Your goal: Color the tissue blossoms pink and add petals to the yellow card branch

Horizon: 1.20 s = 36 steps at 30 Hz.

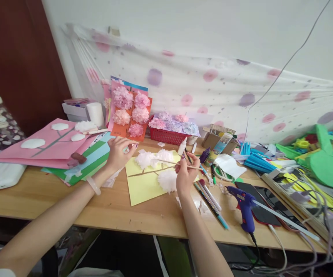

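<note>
right hand (186,173) pinches stick (174,164) | left hand (118,152) beside yellow card (143,186)

Blue glue gun (245,207), red basket (166,135), phones (276,204).

Left hand (119,152) loosely curled, right hand (187,173) pinching (fingertips together)

Thin wooden stick (166,162) level over yellow card (143,188).
</note>
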Motion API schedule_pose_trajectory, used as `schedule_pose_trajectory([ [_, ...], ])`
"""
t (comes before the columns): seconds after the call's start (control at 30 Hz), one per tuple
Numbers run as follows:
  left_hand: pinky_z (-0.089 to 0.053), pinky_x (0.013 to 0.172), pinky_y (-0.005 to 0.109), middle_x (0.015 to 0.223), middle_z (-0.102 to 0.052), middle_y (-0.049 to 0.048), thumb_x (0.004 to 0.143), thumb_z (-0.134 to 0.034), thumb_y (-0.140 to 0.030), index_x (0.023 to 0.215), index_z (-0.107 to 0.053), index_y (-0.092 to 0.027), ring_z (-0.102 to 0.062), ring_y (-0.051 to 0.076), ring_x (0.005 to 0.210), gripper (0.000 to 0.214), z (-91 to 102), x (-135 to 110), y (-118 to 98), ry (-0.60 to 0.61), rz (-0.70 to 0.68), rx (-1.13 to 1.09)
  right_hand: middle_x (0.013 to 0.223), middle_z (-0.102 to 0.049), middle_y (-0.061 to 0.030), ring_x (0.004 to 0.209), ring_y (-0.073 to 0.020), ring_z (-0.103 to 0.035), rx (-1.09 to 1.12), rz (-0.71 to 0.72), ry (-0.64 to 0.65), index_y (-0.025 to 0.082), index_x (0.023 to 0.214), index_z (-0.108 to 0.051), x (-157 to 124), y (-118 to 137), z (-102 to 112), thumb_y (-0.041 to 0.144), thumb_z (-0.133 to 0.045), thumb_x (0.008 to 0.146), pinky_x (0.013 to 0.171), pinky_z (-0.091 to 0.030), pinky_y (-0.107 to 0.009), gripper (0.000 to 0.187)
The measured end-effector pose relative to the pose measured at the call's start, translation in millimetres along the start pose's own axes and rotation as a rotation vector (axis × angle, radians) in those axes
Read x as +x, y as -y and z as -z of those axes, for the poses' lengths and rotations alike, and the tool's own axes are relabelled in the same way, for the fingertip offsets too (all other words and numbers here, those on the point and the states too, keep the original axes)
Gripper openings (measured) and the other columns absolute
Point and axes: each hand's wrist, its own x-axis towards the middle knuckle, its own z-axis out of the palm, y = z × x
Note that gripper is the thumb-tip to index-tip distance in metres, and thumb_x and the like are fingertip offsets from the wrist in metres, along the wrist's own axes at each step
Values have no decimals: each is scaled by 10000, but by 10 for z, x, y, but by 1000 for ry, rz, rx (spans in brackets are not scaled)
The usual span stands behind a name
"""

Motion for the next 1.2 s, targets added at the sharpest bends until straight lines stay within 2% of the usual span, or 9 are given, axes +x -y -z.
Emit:
schedule_pose_trajectory([
  [0.1,-493,873,410,944,-742,71,859,-493,-411,928,-711,-192,-648,231,919,317,115,3,-105,-47,99,-141,539,-476,115,410,-88,-432,199,-120,-23,222,1006,-470,33,100,2,291,-608,743,429,-341,-211,305],
  [0.2,-564,760,356,960,-763,68,824,-568,-425,986,-714,-188,-701,217,858,322,176,-133,-290,65,173,-337,538,-475,111,422,-80,-436,374,-215,-7,219,980,-509,-28,231,-19,289,-651,706,434,-335,-202,316],
  [0.3,-556,892,395,1069,-748,78,692,-758,-367,1003,-723,-210,-688,248,1008,350,203,-346,-514,301,449,-812,513,-456,109,418,-76,-416,478,-284,26,212,950,-547,-183,353,-66,296,-678,693,416,-306,-194,300],
  [0.4,-522,974,389,1082,-743,71,689,-790,-331,968,-732,-225,-673,243,1060,304,237,-508,-717,386,521,-991,509,-449,107,412,-66,-386,525,-363,32,204,937,-578,-351,430,-118,305,-713,673,406,-294,-188,313],
  [0.5,-512,997,404,1090,-738,69,699,-794,-343,980,-742,-237,-668,252,1066,305,278,-571,-837,352,540,-1057,532,-454,100,423,-61,-381,526,-407,23,205,941,-599,-461,455,-148,311,-734,680,417,-316,-188,312],
  [0.73,-495,1019,360,1149,-711,37,732,-789,-368,1047,-737,-280,-639,228,1101,331,335,-592,-799,253,545,-1056,591,-500,61,491,-74,-457,469,-351,69,229,958,-666,-573,442,-115,380,-760,752,459,-403,-190,271],
  [0.9,-495,963,311,1064,-718,50,737,-792,-365,1087,-728,-257,-625,201,1049,372,411,-588,-785,262,615,-1070,688,-568,17,558,-81,-527,380,-245,193,226,774,-698,-658,416,-20,364,-759,784,497,-445,-202,151],
  [1.07,-482,855,223,866,-671,9,706,-826,-301,1066,-741,-243,-590,116,873,374,490,-591,-848,273,706,-1237,706,-588,9,580,-90,-560,345,-174,250,234,741,-717,-704,399,48,306,-777,771,538,-462,-217,98],
  [1.2,-486,851,207,852,-666,15,706,-822,-266,1012,-765,-223,-586,104,858,314,528,-618,-872,282,753,-1390,703,-598,14,555,-80,-571,325,-135,265,248,746,-738,-708,410,96,290,-795,753,533,-463,-209,72],
])
